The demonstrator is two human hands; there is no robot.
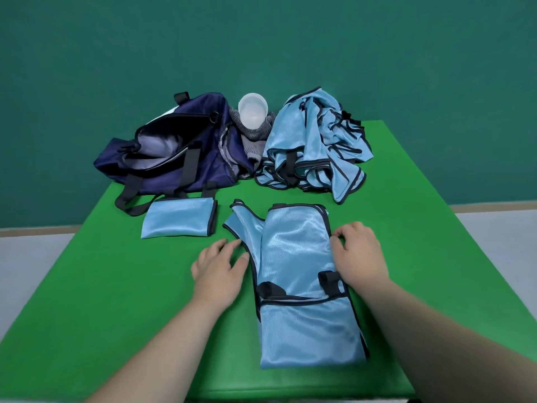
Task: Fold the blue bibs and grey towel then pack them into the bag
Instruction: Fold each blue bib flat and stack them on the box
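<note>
My right grip point(359, 254) is closed on the bib point(293, 251), its fingers point(338, 237) curled over the bib's right hem about halfway along. My left grip point(220, 269) is open and lies palm down on the desk point(116, 286). Its fingers are stretched forward and its thumb touches the bib's left edge.

The bib lies flat right in front of me and is doubled lengthwise. Its long axis runs from the near edge of the desk straight away from me. The broad bottom end is nearest to me. The narrow shoulder end points away, with one strap splayed out to the far left. A black loop shows beside my right wrist.

To the left, just beyond my left grip, is one folded bib point(178, 218), a small neat rectangle with its long side across the desk. Behind it stands one navy bag point(174, 152), unzipped, with its mouth turned toward me and its black straps trailing on the desk. Far right is a loose pile point(313, 146) of more blue bibs, and I cannot count them. Between bag and pile lies one grey towel point(252, 141), crumpled. One white cup point(252, 112) lies tipped on it with its mouth facing me.

The desk is covered in bright green. Behind it is a teal wall point(261, 39), and pale floor point(29, 257) shows at both sides.
</note>
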